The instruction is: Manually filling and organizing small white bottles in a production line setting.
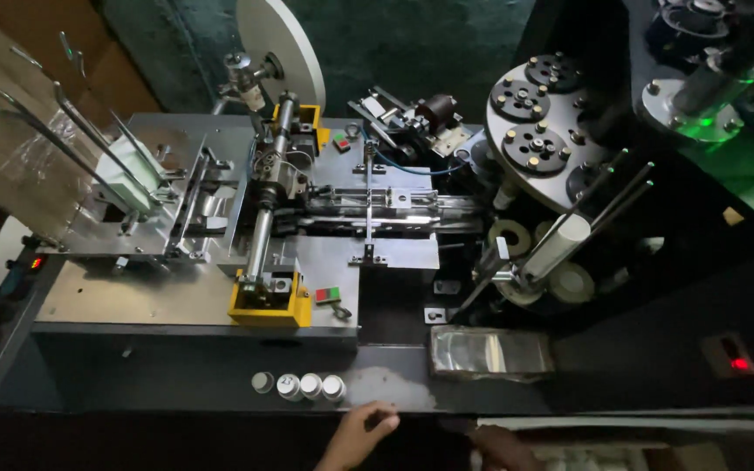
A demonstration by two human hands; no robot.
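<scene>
**Hands at the front edge of the forming machine**

I see the grey machine bed (133, 296) filling most of my view, its flat steel deck running from nine o'clock to the centre. At two o'clock sits the round turret plate (538, 131) with dark discs bolted on it. At twelve o'clock a white paper reel (294, 39) stands on edge behind the deck. Slanted metal guide rods (71, 148) rise at ten o'clock beside a pale stack of blanks. A steel roller shaft (259, 235) runs down the middle of the deck into a yellow bracket (270, 307) near the centre. A shiny foil pouch (489, 353) lies at five o'clock on the dark front ledge (220, 384).

Four small round push buttons (298, 385) sit in a row on that ledge, just left of six o'clock. My left hand (361, 432) comes up at six o'clock, fingers loosely curled, grasping nothing, its fingertips near the buttons but apart from them. My right hand (503, 447) shows only as a dim shape at the bottom edge; I cannot tell whether it is released or clenched.
</scene>
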